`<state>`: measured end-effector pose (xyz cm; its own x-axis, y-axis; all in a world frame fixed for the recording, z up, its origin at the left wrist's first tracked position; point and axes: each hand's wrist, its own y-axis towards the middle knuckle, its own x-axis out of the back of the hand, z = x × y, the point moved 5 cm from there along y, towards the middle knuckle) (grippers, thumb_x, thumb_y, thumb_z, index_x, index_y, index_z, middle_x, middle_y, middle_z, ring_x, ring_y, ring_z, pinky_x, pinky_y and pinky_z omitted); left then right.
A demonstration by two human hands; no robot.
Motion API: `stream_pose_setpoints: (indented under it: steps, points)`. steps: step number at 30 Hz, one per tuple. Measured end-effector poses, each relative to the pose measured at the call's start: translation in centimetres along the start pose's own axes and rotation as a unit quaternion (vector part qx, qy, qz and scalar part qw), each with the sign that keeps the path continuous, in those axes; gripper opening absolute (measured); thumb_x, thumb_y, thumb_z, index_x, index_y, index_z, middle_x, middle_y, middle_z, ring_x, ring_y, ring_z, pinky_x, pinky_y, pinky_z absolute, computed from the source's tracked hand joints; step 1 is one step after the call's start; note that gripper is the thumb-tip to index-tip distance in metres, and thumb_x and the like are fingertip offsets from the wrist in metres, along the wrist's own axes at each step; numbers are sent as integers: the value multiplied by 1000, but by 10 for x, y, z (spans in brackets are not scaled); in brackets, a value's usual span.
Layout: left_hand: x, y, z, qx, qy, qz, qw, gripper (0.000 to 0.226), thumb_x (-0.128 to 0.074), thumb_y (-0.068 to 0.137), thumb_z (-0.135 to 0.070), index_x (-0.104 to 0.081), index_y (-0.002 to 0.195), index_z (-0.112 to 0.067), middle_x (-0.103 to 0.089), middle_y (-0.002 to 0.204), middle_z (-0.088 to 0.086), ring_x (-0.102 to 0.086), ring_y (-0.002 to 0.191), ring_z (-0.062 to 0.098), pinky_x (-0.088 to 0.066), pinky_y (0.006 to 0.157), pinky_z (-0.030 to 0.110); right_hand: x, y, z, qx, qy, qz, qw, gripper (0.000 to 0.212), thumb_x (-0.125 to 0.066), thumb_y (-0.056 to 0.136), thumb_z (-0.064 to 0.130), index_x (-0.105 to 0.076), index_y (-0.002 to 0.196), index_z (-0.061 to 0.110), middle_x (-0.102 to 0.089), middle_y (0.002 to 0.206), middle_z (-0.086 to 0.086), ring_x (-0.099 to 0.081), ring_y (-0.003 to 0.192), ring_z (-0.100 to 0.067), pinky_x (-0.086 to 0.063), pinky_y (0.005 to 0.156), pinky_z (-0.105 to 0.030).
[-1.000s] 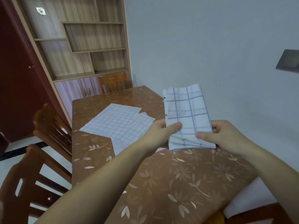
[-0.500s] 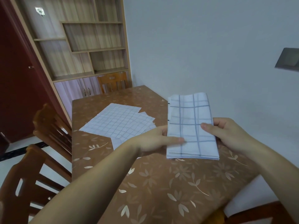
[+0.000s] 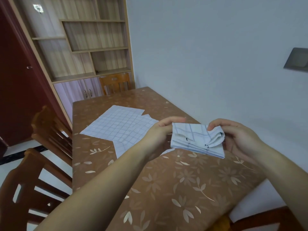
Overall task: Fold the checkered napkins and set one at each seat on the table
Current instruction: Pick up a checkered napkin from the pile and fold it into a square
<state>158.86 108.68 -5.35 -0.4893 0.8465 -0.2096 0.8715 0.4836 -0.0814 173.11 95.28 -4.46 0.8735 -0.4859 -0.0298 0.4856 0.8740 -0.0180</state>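
Note:
A white napkin with a grey check [image 3: 191, 139], folded into a thick small rectangle, is held in the air just above the table. My left hand [image 3: 158, 135] grips its left edge, thumb on top. At the right edge my right hand [image 3: 236, 139] pinches the doubled-over end, whose layers curl open there. Flat unfolded checkered napkins [image 3: 120, 125] lie overlapping on the table beyond my left hand; my left forearm hides part of them.
The brown table [image 3: 166, 189] with a leaf-pattern cover stands against the grey wall on the right. Wooden chairs [image 3: 41, 164] line its left side, another chair [image 3: 115, 83] stands at the far end. A shelf cabinet [image 3: 86, 47] and a dark red door [image 3: 18, 80] are behind.
The napkin went from a long upright strip to a short rectangle folded in half. Both hands dropped lower and shifted their grip to its left and right edges.

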Motion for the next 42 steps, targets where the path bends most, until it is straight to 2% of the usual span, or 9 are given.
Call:
stream_pose_setpoints:
  steps: [3,5,9,14,23,27,32,39,42]
  points:
    - [1,0,10,79,-5,17,997,41,-45,99,-48,-68,117,-19,-72,106,9,-70,97,29,-61,71,38,4,2,4,25,-29,-24,999,53,-35,95,-4,-71,64,19,-57,83,-16,-55,72,-28,-53,62,-34]
    - [-3,-2,15,125,17,49,991,53,-44,96,-57,-65,120,-16,-72,108,12,-72,95,31,-61,64,36,4,5,6,51,-62,-36,996,52,-37,95,-4,-71,64,20,-55,86,-16,-54,77,-28,-56,60,-28]
    - [-3,0,15,67,57,20,996,20,-56,98,-25,-62,113,-13,-73,88,10,-69,60,17,-55,50,23,6,7,7,65,-95,-43,992,49,-34,93,-5,-71,67,16,-53,87,-17,-53,82,-26,-56,63,-26]
    - [1,4,7,-41,105,-3,994,18,-53,100,-17,-62,115,-12,-71,87,11,-65,59,18,-54,53,23,0,7,-8,-3,-21,-55,998,23,-47,99,30,-63,113,21,-69,95,-6,-66,77,-25,-54,66,-37]
    - [10,8,14,-74,140,-68,985,23,-47,102,-16,-58,121,-10,-69,89,8,-62,54,12,-49,51,20,-13,-2,-13,-43,-150,-3,988,14,-63,91,4,-69,102,9,-70,58,1,-50,36,-4,-35,38,-12]
    - [12,9,16,-85,185,-89,975,21,-45,102,-24,-57,116,-14,-63,81,9,-50,44,12,-45,48,25,-12,1,-16,-47,-150,-9,988,15,-57,95,4,-68,104,9,-66,52,5,-46,34,-4,-34,37,-13]
    - [10,8,13,-116,210,-113,964,15,-46,102,-27,-57,108,-19,-54,71,1,-45,42,7,-39,43,22,-16,2,-25,-60,-130,2,990,12,-60,94,19,-67,100,12,-68,71,-7,-52,44,-13,-34,36,-18]
    - [17,6,12,-129,231,-76,961,21,-54,99,-26,-58,118,-16,-58,59,-11,-44,43,13,-39,44,23,-9,0,-24,-79,-146,14,986,23,-55,96,9,-59,74,2,-61,47,3,-45,34,-4,-31,35,-13]
    - [15,5,12,-125,188,-39,973,21,-59,97,-20,-62,117,-15,-70,78,-2,-44,41,14,-41,46,23,-6,2,-24,-81,-124,12,989,15,-57,95,11,-62,83,3,-68,63,-7,-56,43,-10,-36,37,-16]
